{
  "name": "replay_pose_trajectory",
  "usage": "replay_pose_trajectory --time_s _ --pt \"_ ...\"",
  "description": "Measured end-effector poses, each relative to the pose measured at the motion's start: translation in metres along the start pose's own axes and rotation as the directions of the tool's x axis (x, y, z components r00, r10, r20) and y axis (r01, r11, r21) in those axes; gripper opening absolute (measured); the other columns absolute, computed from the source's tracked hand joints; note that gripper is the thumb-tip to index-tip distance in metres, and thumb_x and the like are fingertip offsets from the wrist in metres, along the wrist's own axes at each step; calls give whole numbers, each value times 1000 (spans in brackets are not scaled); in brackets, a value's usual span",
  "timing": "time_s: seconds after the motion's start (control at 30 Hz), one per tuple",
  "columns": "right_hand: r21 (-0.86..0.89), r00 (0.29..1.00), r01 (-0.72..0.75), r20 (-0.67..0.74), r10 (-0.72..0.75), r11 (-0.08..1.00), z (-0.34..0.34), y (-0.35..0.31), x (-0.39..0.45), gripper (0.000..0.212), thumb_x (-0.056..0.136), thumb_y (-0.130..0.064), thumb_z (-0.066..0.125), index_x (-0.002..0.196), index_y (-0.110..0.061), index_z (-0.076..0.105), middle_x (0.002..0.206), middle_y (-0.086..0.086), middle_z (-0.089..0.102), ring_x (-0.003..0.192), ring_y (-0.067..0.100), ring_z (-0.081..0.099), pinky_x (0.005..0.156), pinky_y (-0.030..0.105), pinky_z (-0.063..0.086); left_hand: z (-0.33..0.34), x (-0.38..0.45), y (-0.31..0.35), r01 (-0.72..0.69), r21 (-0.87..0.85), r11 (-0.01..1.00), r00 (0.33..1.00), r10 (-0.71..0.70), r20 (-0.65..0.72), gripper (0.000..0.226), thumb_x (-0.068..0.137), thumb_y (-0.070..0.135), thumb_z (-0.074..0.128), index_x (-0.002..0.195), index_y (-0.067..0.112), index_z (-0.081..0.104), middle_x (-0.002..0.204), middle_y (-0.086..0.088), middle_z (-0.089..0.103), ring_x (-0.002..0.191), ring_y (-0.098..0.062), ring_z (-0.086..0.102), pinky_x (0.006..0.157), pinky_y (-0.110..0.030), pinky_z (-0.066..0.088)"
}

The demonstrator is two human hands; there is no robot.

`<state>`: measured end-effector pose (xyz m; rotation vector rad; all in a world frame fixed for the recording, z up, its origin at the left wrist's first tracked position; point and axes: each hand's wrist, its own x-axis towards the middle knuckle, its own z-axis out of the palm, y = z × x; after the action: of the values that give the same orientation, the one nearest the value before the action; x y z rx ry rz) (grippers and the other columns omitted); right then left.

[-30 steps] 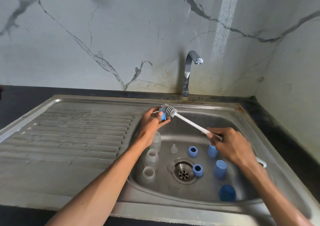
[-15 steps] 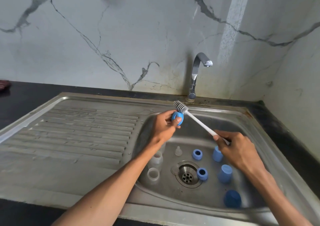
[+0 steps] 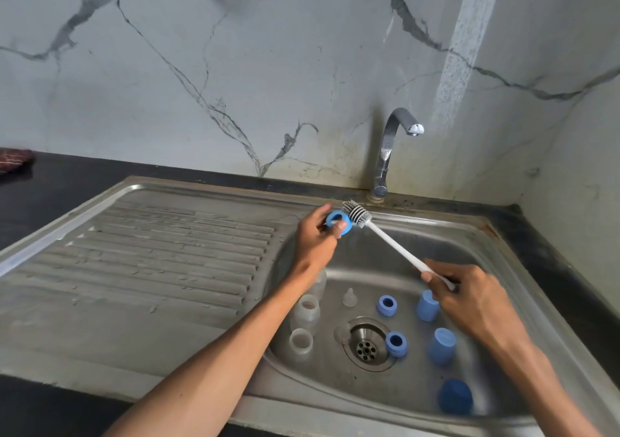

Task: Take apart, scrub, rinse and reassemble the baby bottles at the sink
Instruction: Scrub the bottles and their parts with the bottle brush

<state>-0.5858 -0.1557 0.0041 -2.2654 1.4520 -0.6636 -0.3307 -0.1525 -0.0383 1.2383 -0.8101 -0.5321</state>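
Turned since a second ago, the blue ring (image 3: 339, 223) now shows its opening, pinched in the left hand (image 3: 315, 240) over the sink (image 3: 436, 232) back rim. Right hand (image 3: 469, 297) grips the brush (image 3: 396, 245), bristles touching the ring; open basin below.

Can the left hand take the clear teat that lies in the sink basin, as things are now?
Probably not yet: the left hand already pinches a blue ring up by the brush head. The teat itself lies uncovered near the drain, so once the ring is put down the way looks free.
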Motion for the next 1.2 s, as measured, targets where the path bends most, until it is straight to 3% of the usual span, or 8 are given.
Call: replay_pose_trajectory --time_s 0.1,0.2,0.4,0.53,0.63,0.77,1.03,1.2 --pt "30 999 27 42 -28 999 3 -1 -1 29 93 -42 63 122 -39 68 74 -12 69 60 11 63 55 26 49 -13 6 1 45 -138 989 995 -57 -85 23 90 -1 67 112 6 69 95 -4 74 84 -10 68 83 -25 56" --pt "52 999 35 38 -37 998 4 -1 0 29 94 -38 63 122 -37 69 72 -13 68 60 10 62 55 24 47 -13 2 3 129 -306 943 991 -130 16 15 90 0 66 104 4 71 86 -3 75 80 -12 69 87 -28 56" --pt "33 1000 12 9 -12 999 2 2 1 30 95 -39 61 124 -36 68 76 -8 70 60 13 61 51 22 42 -12 -5 10 -9 -25 1000 995 12 101 25 83 4 78 107 5 73 85 -11 74 72 -15 66 82 -33 57" --pt "32 999 13 32 -14 999 4 3 2 32 95 -40 60 126 -35 67 73 -7 68 57 12 60 47 17 41 -10 -6 13 66 -133 989 996 -58 64 26 80 5 80 105 5 74 94 -12 76 81 -18 67 87 -34 56" --pt "48 996 32 76 -36 998 4 3 3 32 96 -38 60 126 -33 67 68 -10 66 57 8 59 48 14 43 -9 -6 15 233 -442 866 973 -211 99 8 88 3 69 96 4 72 90 -10 75 90 -23 69 90 -32 57" --pt "56 995 55 79 -59 997 5 3 2 32 95 -37 61 126 -31 67 69 -12 65 61 11 61 52 15 42 -14 -5 21 395 -621 677 918 -310 246 18 98 11 55 96 -3 66 100 -22 72 95 -32 71 86 -45 59" --pt "-22 998 52 27 -52 998 6 4 1 35 94 -40 62 129 -32 65 82 -8 68 58 8 62 52 18 45 -6 -10 26 401 -515 758 915 -309 258 35 98 7 54 131 -4 57 128 -18 62 111 -29 62 85 -37 60" --pt "-69 998 69 18 -68 995 8 2 0 35 94 -44 60 129 -37 65 81 -11 65 58 6 59 53 17 39 -12 -3 29 450 -538 712 892 -383 239 21 103 8 47 112 -5 60 128 -16 58 120 -27 54 99 -37 50"
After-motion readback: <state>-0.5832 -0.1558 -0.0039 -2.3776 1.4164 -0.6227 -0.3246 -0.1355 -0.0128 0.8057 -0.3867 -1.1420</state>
